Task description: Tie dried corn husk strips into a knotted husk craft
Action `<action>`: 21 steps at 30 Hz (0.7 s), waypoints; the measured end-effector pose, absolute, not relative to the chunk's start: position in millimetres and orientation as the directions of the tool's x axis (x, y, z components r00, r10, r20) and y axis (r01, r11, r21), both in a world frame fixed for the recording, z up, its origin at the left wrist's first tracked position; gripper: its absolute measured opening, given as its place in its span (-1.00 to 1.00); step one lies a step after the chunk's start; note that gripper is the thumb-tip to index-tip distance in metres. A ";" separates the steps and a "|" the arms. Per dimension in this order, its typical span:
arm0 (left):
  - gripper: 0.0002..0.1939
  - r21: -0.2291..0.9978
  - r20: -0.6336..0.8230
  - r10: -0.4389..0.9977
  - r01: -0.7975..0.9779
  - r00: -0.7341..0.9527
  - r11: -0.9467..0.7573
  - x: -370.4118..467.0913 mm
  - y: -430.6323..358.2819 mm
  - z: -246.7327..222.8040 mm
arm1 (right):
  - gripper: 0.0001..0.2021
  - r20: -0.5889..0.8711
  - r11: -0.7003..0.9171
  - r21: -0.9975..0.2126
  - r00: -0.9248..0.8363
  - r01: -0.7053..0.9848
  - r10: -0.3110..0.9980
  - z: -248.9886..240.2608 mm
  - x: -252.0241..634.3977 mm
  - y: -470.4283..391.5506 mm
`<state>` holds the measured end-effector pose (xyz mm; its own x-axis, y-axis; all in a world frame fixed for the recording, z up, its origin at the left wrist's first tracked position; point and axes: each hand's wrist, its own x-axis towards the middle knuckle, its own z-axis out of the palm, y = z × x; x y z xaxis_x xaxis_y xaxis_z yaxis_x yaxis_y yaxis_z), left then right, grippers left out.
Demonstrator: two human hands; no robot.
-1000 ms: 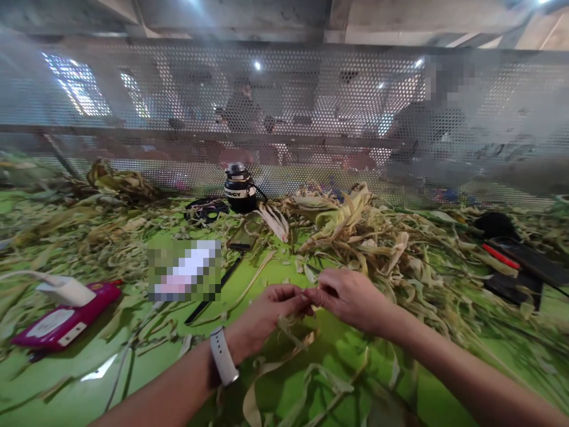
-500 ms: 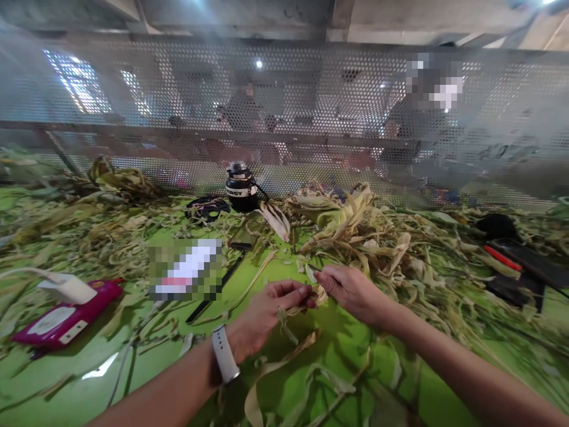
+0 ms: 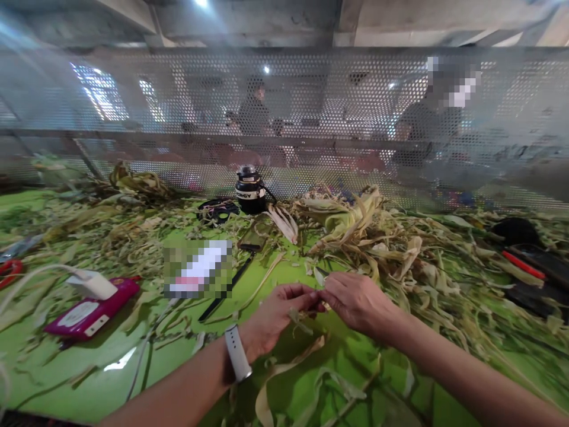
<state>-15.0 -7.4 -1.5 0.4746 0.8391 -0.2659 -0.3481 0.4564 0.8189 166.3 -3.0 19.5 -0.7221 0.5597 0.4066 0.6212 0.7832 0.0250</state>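
Note:
Over the green tabletop (image 3: 253, 362), my two hands meet at their fingertips. My left hand (image 3: 282, 314), with a white watch band (image 3: 237, 353) on its wrist, is closed in a pinch on a strip of dry corn husk (image 3: 301, 323) that hangs below the fingers. My right hand (image 3: 358, 299) is closed too, its thumb and fingers pressed against the same husk at the left fingertips. A narrow pointed tip (image 3: 320, 273) juts out past the right fingers; I cannot tell what it belongs to. The husk between the hands is mostly hidden.
Husk heaps (image 3: 349, 222) lie at the back and both sides. Left are a magenta power strip (image 3: 91, 308) with a white charger (image 3: 95, 284) and a blurred-out phone-shaped thing (image 3: 200, 270). A black bottle (image 3: 250, 193) stands before a perforated metal screen (image 3: 293, 89), with people beyond.
The view has turned slightly left. My right hand has closed in on the left fingertips and now covers the pale husk that showed between them.

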 end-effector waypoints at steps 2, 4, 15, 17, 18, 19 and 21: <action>-0.71 0.814 -0.275 0.840 -0.352 0.468 0.462 -14.6 -7.2 0.0 | -0.67 0.415 0.781 -0.011 -0.708 0.624 0.572 21.1 166.6 -4.6; -0.72 0.816 -0.281 0.845 -0.350 0.455 0.460 -14.3 -6.8 0.9 | -0.68 0.408 0.779 -0.060 -0.697 0.624 0.590 23.1 166.3 -6.3; -0.85 0.784 -0.302 0.820 -0.363 0.487 0.504 -17.9 -7.7 0.6 | -0.79 0.373 0.675 -0.421 -0.563 0.605 0.737 25.9 169.3 -2.7; -0.85 0.784 -0.303 0.813 -0.355 0.498 0.509 -17.9 -8.2 0.7 | -0.80 0.381 0.674 -0.426 -0.555 0.604 0.739 27.0 168.6 -2.5; -0.85 0.793 -0.300 0.814 -0.344 0.498 0.503 -17.7 -8.3 0.5 | -0.80 0.384 0.672 -0.427 -0.552 0.605 0.740 27.6 168.2 -2.6; -0.84 0.806 -0.297 0.818 -0.330 0.493 0.492 -17.4 -8.3 0.0 | -0.80 0.386 0.670 -0.427 -0.548 0.607 0.742 28.3 167.8 -2.9; -0.83 0.824 -0.286 0.829 -0.318 0.480 0.468 -16.8 -7.8 -1.4 | -0.81 0.384 0.667 -0.426 -0.546 0.611 0.745 29.7 167.3 -3.5</action>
<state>-16.8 -7.8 -1.4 0.4803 0.8292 -0.2860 -0.3179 0.4684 0.8243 167.3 -3.5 29.7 -0.5457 0.7447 0.3842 0.6106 0.6674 -0.4262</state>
